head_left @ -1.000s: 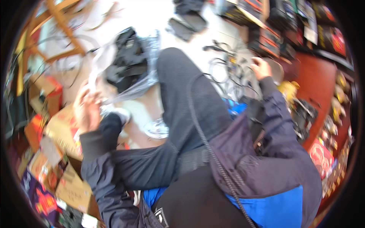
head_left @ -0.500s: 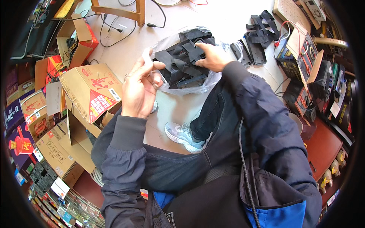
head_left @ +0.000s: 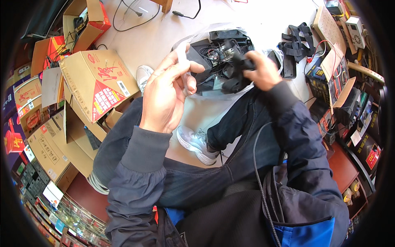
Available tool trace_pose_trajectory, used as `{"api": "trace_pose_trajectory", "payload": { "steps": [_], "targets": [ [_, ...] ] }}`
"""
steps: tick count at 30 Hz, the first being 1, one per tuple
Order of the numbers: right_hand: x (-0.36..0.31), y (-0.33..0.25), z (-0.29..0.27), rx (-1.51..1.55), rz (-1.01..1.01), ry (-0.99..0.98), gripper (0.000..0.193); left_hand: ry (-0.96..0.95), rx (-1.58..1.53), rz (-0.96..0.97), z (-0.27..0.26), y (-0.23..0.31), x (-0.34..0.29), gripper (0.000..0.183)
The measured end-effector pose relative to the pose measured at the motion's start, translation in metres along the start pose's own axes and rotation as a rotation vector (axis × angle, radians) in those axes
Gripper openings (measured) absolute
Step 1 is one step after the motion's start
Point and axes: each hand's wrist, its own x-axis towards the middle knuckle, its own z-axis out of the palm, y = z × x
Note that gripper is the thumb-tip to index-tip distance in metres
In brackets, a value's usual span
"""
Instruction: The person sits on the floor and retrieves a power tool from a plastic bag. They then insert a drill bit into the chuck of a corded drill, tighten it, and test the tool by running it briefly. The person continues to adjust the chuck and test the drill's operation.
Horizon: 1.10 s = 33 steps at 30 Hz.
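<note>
A clear plastic bag (head_left: 217, 97) stands on the floor between my legs, its mouth wide. My left hand (head_left: 166, 92) is closed on the bag's left rim, with the thumb toward the opening. Over the right side of the bag, my right hand (head_left: 263, 72) grips a bundle of black straps (head_left: 238, 68), smeared by motion. Inside the bag lie black cases (head_left: 225, 35), dark cables and small parts with exposed metal. The lower contents are hidden behind the straps.
More black straps (head_left: 299, 40) and a long black case (head_left: 289, 68) lie right of the bag. Cardboard boxes (head_left: 98, 84) crowd the left; an opened box with wires (head_left: 325, 70) stands right. A black cable (head_left: 186, 15) and a wooden leg (head_left: 164, 5) are at the far side.
My right hand has closed on the black straps and pulled them up and to the right, exposing cables and parts beneath. My left hand keeps the bag's rim. The whole view has shifted slightly.
</note>
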Motion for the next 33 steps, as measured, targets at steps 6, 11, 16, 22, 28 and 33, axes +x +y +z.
{"api": "trace_pose_trajectory", "payload": {
  "steps": [6, 11, 16, 22, 28, 33],
  "targets": [
    [-0.049, 0.024, -0.111, 0.62, 0.288, 0.165, 0.042, 0.006, -0.015, 0.023, -0.001, -0.003, -0.002, 0.047],
    [-0.077, 0.037, -0.177, 0.992, 0.239, 0.633, 0.03, 0.0, -0.034, 0.026, -0.001, -0.004, -0.004, 0.047],
    [-0.062, 0.074, -0.225, 1.009, 0.135, 0.844, 0.026, -0.009, 0.001, -0.003, 0.002, -0.004, -0.005, 0.05],
    [0.029, 0.145, -0.153, 0.8, 0.516, 0.949, 0.069, 0.004, -0.01, -0.023, 0.004, -0.002, -0.005, 0.05],
    [0.041, 0.109, -0.071, 0.691, 0.367, 0.646, 0.07, 0.008, -0.075, -0.003, 0.004, -0.003, -0.006, 0.051],
    [0.026, 0.034, 0.007, 0.221, 0.083, -0.231, 0.044, 0.009, -0.046, -0.095, 0.004, 0.0, -0.011, 0.052]
  ]
}}
